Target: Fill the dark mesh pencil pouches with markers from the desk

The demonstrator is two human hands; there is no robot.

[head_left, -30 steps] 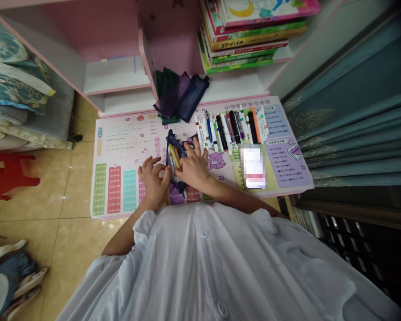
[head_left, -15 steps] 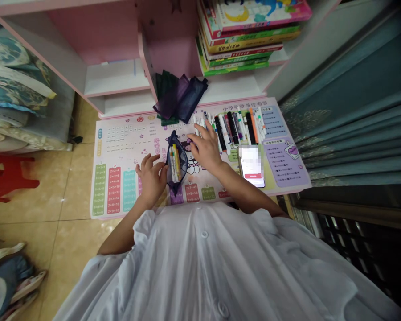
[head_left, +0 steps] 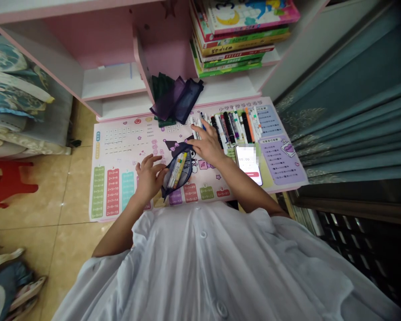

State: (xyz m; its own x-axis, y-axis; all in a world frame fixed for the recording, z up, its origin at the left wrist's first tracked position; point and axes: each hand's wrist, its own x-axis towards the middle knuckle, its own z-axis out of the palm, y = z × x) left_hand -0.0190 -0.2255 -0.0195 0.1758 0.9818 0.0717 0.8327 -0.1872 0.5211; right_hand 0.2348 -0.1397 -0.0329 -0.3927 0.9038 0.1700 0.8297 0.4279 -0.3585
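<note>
Dark navy mesh zip pouch (head_left: 177, 171) now tipped sideways on pink printed times-table mat (head_left: 123, 142), L hand (head_left: 149, 179) curled against it, grip unclear, R hand (head_left: 207, 145) open, empty, by row of felt-tip markers (head_left: 235, 127).

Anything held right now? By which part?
The left hand appears to grip the left edge of the navy mesh zip pouch. The right hand holds nothing clearly, fingers spread near the markers.
</note>
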